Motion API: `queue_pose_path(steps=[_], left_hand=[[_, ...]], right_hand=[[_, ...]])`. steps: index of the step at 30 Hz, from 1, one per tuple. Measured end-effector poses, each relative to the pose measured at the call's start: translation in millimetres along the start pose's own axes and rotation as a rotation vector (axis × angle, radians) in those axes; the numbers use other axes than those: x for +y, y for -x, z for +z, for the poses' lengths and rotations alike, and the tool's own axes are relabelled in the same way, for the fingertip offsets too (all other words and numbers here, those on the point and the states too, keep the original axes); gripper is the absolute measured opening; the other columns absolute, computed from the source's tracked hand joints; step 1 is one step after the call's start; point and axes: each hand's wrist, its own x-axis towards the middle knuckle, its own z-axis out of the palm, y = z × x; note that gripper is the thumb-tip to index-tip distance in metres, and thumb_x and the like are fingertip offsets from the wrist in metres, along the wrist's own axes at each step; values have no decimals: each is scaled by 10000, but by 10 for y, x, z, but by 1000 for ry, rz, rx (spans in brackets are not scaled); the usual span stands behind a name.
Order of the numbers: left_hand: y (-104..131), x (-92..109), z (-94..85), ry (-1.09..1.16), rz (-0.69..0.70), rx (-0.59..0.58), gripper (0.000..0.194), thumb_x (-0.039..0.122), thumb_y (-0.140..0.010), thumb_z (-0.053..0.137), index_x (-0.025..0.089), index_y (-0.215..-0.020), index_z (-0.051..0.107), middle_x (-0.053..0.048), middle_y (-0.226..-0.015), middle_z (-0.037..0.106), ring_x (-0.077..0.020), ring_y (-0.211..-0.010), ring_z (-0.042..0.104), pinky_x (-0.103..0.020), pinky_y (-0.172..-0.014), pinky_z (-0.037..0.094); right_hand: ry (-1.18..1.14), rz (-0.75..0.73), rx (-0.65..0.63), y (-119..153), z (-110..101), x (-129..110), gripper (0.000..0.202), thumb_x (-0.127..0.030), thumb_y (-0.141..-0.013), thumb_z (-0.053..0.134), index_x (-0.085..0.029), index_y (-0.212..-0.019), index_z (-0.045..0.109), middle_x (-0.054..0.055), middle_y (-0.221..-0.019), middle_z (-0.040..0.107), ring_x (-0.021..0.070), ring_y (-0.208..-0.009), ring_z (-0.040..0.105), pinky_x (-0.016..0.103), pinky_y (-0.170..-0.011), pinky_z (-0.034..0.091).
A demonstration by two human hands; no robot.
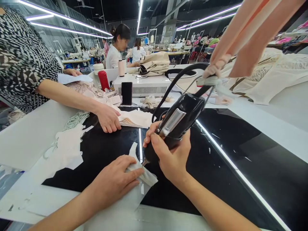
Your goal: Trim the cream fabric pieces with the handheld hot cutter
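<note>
My right hand [174, 154] is wrapped round a black hand-held power tool [185, 110] with a silver plate on its side. The tool tilts down to the left, and its narrow metal tip meets a pale fabric piece [149, 178]. My left hand [116, 178] lies on that fabric with fingers stretched out, pressing it to the glossy black tabletop [183, 192]. A black cable [173, 80] loops from the tool. Peach fabric strips [240, 41] are tied near its upper end.
A co-worker's hand [108, 117] rests on a stack of cream pieces [137, 118]. Behind stand a phone [126, 93], a vented white box [149, 86] and a red bottle [103, 80]. Pale cut pieces [68, 144] lie left; lace garments [264, 70] lie right.
</note>
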Motion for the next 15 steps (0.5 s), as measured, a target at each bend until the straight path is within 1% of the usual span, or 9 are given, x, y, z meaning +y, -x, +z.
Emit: queue_pose_path(steps=[4, 7, 11, 15], left_hand=[[-2, -8, 3, -2, -13, 5, 283, 234, -1046, 549, 213, -1307, 656, -134, -1238, 634, -258, -1113, 656, -414, -936, 628], [-2, -10, 11, 7, -17, 3, 278, 230, -1029, 585, 199, -1295, 662, -142, -1243, 634, -272, -1123, 657, -423, -931, 631], [8, 36, 5, -1, -18, 14, 292, 235, -1014, 625, 191, -1301, 651, -139, -1246, 636, -276, -1128, 660, -425, -937, 634], [-15, 57, -39, -6, -47, -15, 305, 264, -1034, 601, 160, -1320, 600, -132, -1229, 660, -251, -1107, 672, -401, -952, 632]], right_hand=[[-59, 0, -14, -23, 28, 19, 354, -250, -831, 758, -281, -1022, 461, -75, -789, 647, 106, -569, 596, 248, -499, 542], [-67, -2, -14, -38, 62, 38, 368, -256, -814, 773, -282, -1004, 460, -73, -778, 644, 113, -573, 597, 267, -519, 559], [-21, 26, -5, -40, 88, 45, 327, -257, -820, 758, -275, -987, 478, -66, -804, 638, 111, -577, 606, 266, -519, 558], [-30, 7, -23, -32, 75, 26, 327, -230, -828, 743, -276, -995, 466, -73, -800, 643, 104, -571, 608, 254, -521, 558]])
